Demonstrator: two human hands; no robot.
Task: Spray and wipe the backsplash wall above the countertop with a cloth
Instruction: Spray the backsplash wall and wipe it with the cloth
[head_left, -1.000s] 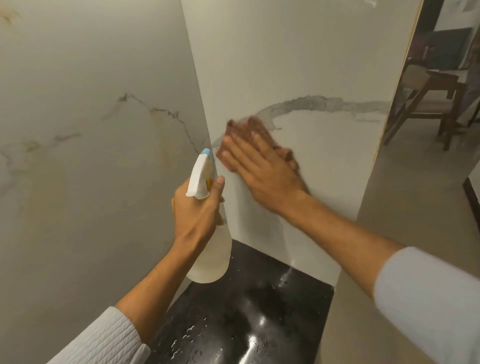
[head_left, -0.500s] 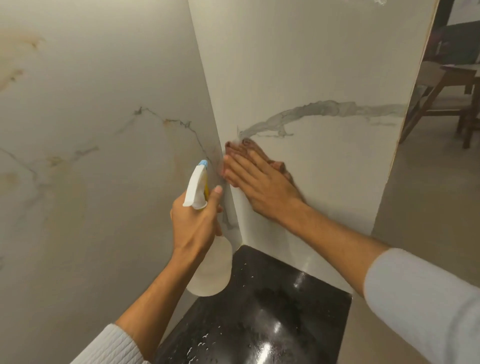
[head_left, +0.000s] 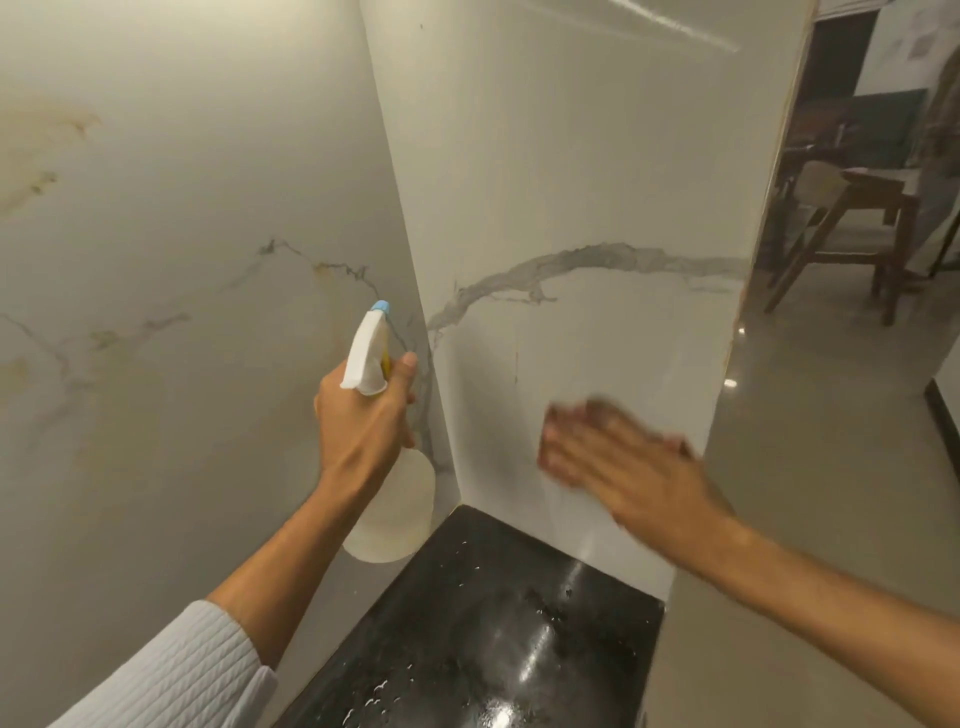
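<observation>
Item: wall (head_left: 587, 171). White marbled panel with a grey vein, rising from the back edge of the worktop (head_left: 467, 623). It meets a second, yellower-stained panel at the corner on the left.

Item: worktop. Black, glossy, beaded with droplets near its front.

Item: right hand (head_left: 623, 467). Flat and open, fingers together, pressed to the lower part of the wall near its right edge. It is motion-blurred. A dark reddish cloth (head_left: 597, 410) shows only as a fringe beyond the fingertips, pinned between palm and wall.

Item: left hand (head_left: 363, 415). Closed round the neck of a spray bottle (head_left: 389, 509); thumb up beside the white trigger head. Bottle is upright, held in the air by the corner, its blue nozzle aimed at the wall. Whether a finger is on the trigger cannot be told.

Step in hand: wiping, by appearance a sideways stroke low on the panel.

Next move, as judged: steady flat pressure across the unwiped band above, overlapping strokes, cloth kept under the palm; fresh spray where the panel looks dry.
</observation>
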